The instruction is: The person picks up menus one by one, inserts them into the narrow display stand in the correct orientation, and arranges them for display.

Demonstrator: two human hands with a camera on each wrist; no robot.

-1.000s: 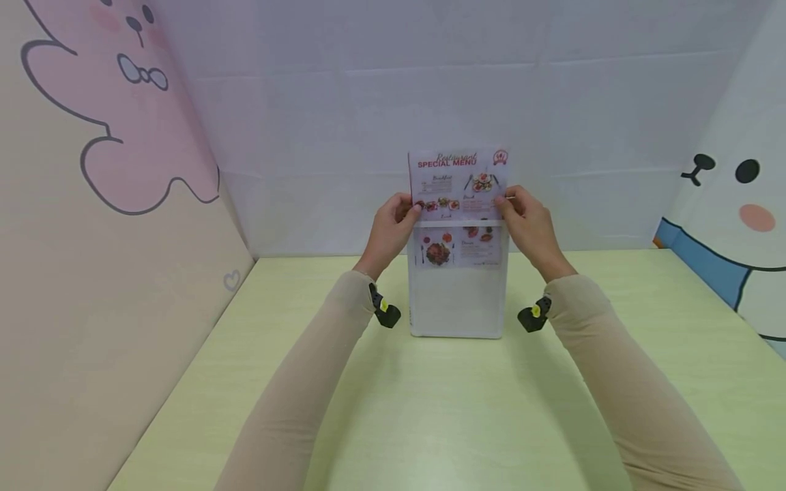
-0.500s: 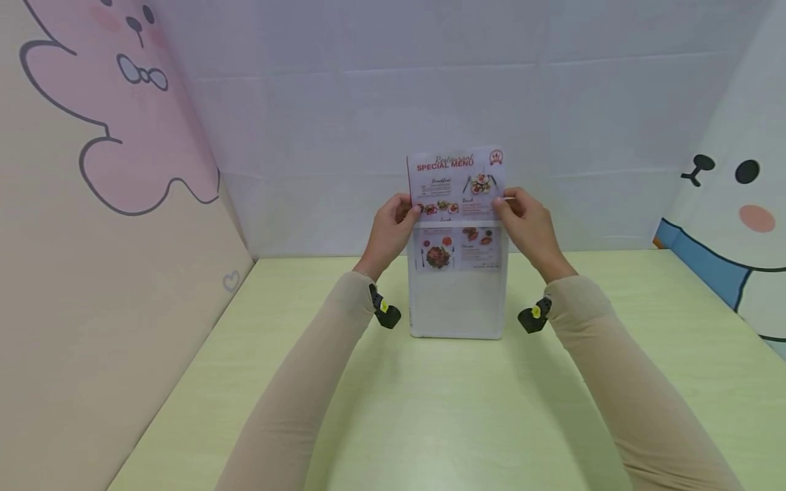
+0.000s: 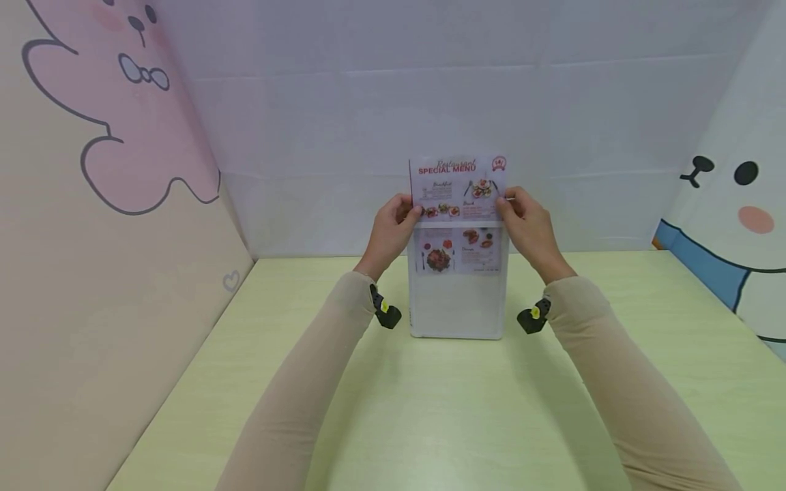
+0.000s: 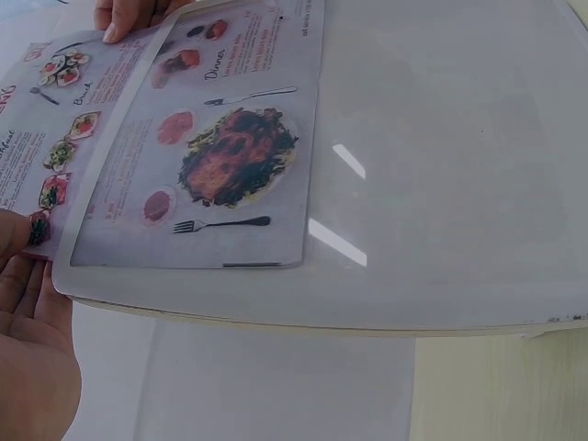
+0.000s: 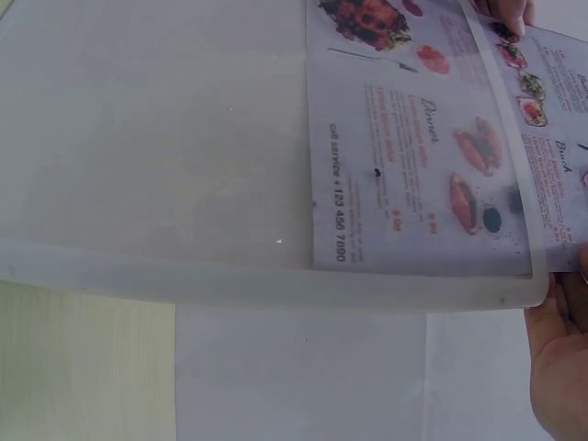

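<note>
A printed restaurant menu sheet (image 3: pixel 457 191) stands partly inside an upright white-framed sign holder (image 3: pixel 456 307) with a clear front. Its lower part shows through the clear panel, while the upper part sticks out above the top rim. My left hand (image 3: pixel 391 225) pinches the sheet's left edge just over the rim, thumb in front. At the opposite edge my right hand (image 3: pixel 528 221) pinches it the same way. In the left wrist view, the menu's bottom edge lies partway down the holder, with the panel below it bare.
The holder stands on a pale yellow-green table (image 3: pixel 442 409), near a white back wall (image 3: pixel 381 109). A cartoon-printed panel (image 3: pixel 153 273) rises on the left, and another (image 3: pixel 731 239) on the right. Both wrists carry small black cameras (image 3: pixel 387 314).
The menu has slid slightly down into the holder, so its lower edge sits lower behind the clear panel. It tilted a little midway and is straighter now. Both hands stay at its edges.
</note>
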